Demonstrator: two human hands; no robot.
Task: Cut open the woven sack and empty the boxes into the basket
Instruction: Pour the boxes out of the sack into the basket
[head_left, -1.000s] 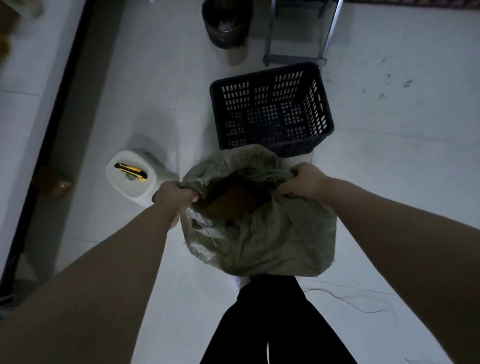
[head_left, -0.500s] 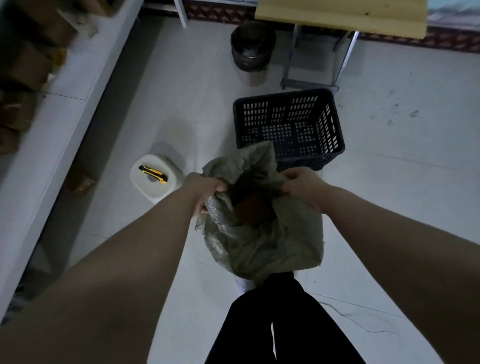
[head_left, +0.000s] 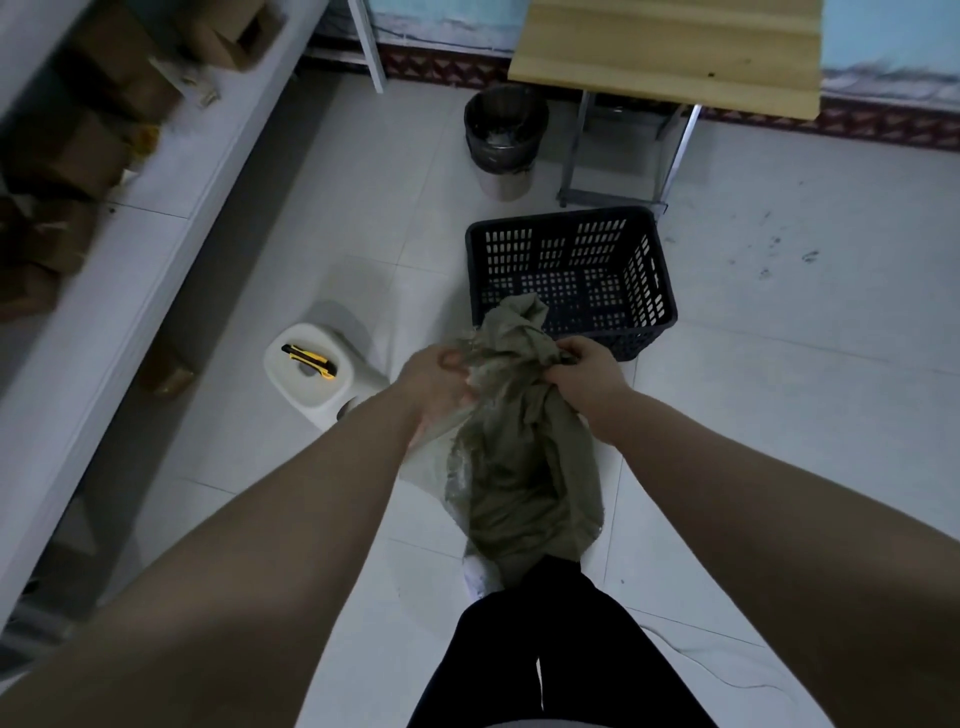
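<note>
Here, both arms extend forward and downward, forearms converging on the woven sack (head_left: 519, 457), which stands upright on the white tiled floor (head_left: 779, 415) directly in front of the person's dark-trousered legs (head_left: 545, 649).

Left hand (head_left: 439, 376): closed on the sack's gathered mouth from the sack's left side, palm turned toward the fabric, fingers curled into the folds. The wrist is bent slightly inward.

Right hand (head_left: 587, 371): clenched on the same bunched mouth from the sack's right side, knuckles up, thumb side facing the left hand. The two hands sit close together with the twisted neck of the sack between them.

Sack condition: the mouth is pinched nearly shut, and a peak of fabric rises above the hands. The body hangs narrow below the grip. The contents cannot be seen.

Positions relative to the sack:
- The black perforated basket (head_left: 644, 312) rests on the floor just beyond the sack, its near rim behind the fabric peak.
- A white plastic jug (head_left: 311, 384) lies to the sack's left, with a yellow-and-black utility knife (head_left: 309, 359) resting on it.
- A bin (head_left: 504, 140) and a wooden table (head_left: 670, 52) stand farther beyond the basket.
</note>
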